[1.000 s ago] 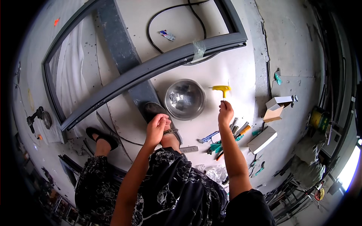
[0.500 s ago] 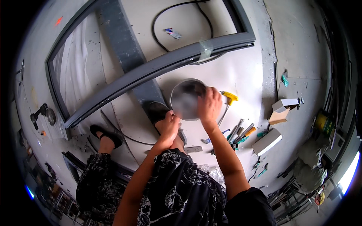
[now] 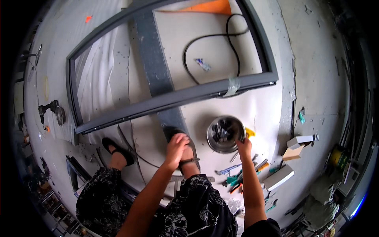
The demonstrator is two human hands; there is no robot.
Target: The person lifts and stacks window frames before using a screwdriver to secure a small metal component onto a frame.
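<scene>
A round metal bowl (image 3: 212, 146) with small dark and silvery pieces (image 3: 223, 131) inside stands right of my right foot. At its right rim, my right hand (image 3: 244, 147) is closed, its fingers gripping the edge. My left hand (image 3: 177, 151) hovers by the black shoe on my right foot, its fingers curled together. Whatever those fingers may hold is hidden. A yellow-handled tool (image 3: 250, 132) shows partly behind the bowl and my right hand. Beyond the bowl lies a grey metal frame (image 3: 177, 96), with clear tape (image 3: 233, 86) stuck on its near bar.
Several hand tools (image 3: 237, 179) lie right of my right leg, near two small boxes (image 3: 278, 177). A black cable (image 3: 185, 59) loops inside the frame, across from a grey plank (image 3: 152, 55). A cordless power tool (image 3: 49, 110) rests at the far left.
The bowl has shifted right, toward the yellow-handled tool, and its contents now show. My right hand has moved from over the bowl to its right rim. My left hand has moved away from the bowl.
</scene>
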